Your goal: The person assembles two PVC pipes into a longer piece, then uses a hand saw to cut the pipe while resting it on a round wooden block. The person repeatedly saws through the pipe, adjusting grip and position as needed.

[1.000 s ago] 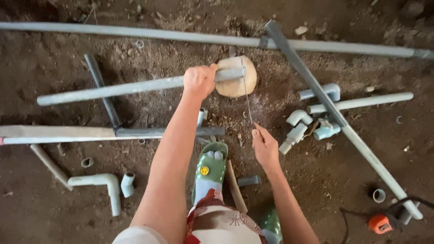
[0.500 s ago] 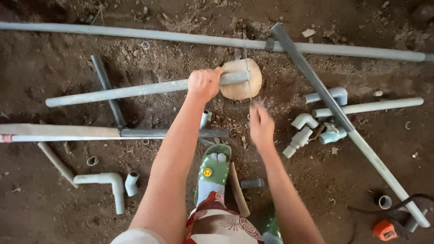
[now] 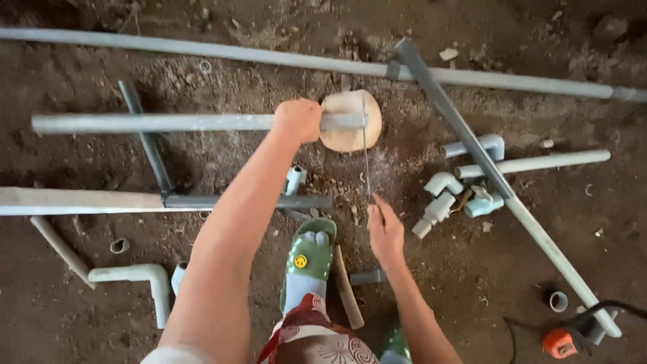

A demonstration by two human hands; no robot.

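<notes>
My left hand (image 3: 297, 119) grips a long grey plastic pipe (image 3: 155, 123) and presses its end onto a round tan block (image 3: 349, 137) on the dirt floor. My right hand (image 3: 384, 229) holds the near end of a thin saw blade (image 3: 366, 152) that stands across the pipe's end over the block. My foot in a green sandal (image 3: 306, 259) rests just below, between my arms.
More grey pipes lie around: one long pipe along the top (image 3: 269, 59), a diagonal one at right (image 3: 485, 168), others at left. Pipe elbows and fittings (image 3: 445, 199) sit right of the blade. An orange tool (image 3: 559, 342) with a cable is at the bottom right.
My right hand has pulled back toward me with the blade after having pushed forward half a second ago. The left hand stays clamped on the pipe.
</notes>
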